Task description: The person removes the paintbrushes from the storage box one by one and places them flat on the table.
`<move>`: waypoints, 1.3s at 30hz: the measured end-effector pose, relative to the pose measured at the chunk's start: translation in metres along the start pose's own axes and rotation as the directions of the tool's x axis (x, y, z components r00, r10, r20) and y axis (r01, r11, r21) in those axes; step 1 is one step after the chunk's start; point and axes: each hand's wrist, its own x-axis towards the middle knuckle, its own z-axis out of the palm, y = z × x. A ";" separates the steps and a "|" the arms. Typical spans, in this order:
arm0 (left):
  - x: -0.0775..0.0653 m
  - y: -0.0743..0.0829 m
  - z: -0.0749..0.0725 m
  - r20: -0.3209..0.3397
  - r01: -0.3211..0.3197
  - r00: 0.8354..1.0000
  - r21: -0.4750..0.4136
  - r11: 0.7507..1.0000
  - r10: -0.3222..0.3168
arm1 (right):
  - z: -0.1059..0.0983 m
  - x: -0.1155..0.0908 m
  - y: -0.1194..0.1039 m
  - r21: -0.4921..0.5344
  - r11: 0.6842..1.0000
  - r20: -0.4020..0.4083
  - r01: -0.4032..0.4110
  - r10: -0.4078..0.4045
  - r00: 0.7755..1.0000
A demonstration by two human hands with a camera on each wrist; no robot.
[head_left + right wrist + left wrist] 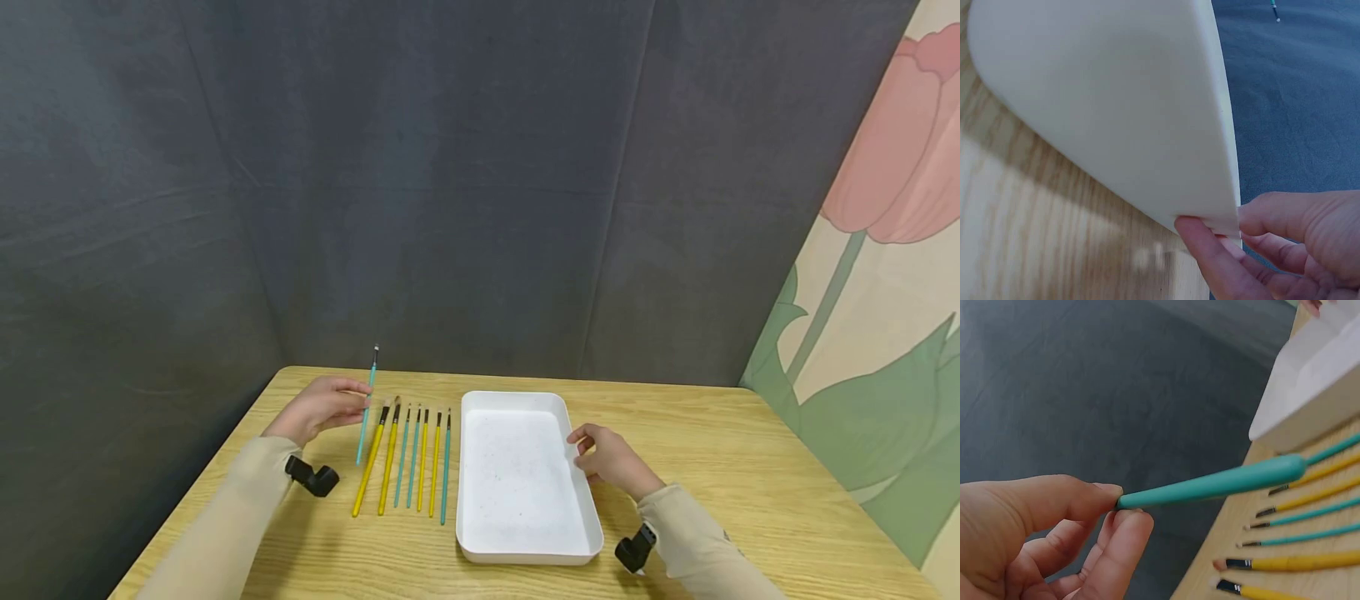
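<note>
My left hand (318, 408) pinches a teal paintbrush (362, 437) between thumb and fingers, its bristles pointing up and away. The left wrist view shows the thick teal handle (1222, 482) slanting out from the fingertips, above the tabletop. To its right, several yellow and teal paintbrushes lie side by side on the table, among them a thick yellow paintbrush (370, 462) and a teal paintbrush (446, 475). A white rectangular tray (525, 475) stands beside this row with nothing in it. My right hand (615, 462) grips the tray's right wall, thumb on the rim and fingers against the outside.
The light wood table (690, 442) runs on to the right of the tray. Dark grey cloth (450, 192) hangs behind the table and along its left side. A wall with a painted tulip (885, 158) borders it on the right.
</note>
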 end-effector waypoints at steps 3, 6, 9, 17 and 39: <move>0.001 -0.007 -0.004 -0.005 0.018 1.000 -0.010 1.000 -0.018 | 0.000 0.000 0.000 -0.003 1.000 -0.001 -0.003 0.003 1.000; 0.002 -0.014 -0.007 0.001 0.030 1.000 -0.010 0.999 -0.030 | 0.000 0.000 0.000 -0.006 1.000 -0.002 0.000 0.000 1.000; 0.004 -0.023 -0.010 0.023 0.028 0.999 -0.002 1.000 -0.028 | 0.000 0.000 0.000 -0.007 1.000 -0.003 0.001 -0.001 1.000; 0.017 -0.048 -0.011 0.007 0.107 0.994 0.008 0.994 -0.107 | 0.000 0.001 0.001 -0.016 1.000 -0.006 -0.005 0.005 1.000; 0.033 -0.074 0.002 -0.055 0.213 0.976 0.109 0.971 -0.208 | -0.001 0.000 -0.001 -0.012 0.999 -0.005 -0.034 0.034 0.999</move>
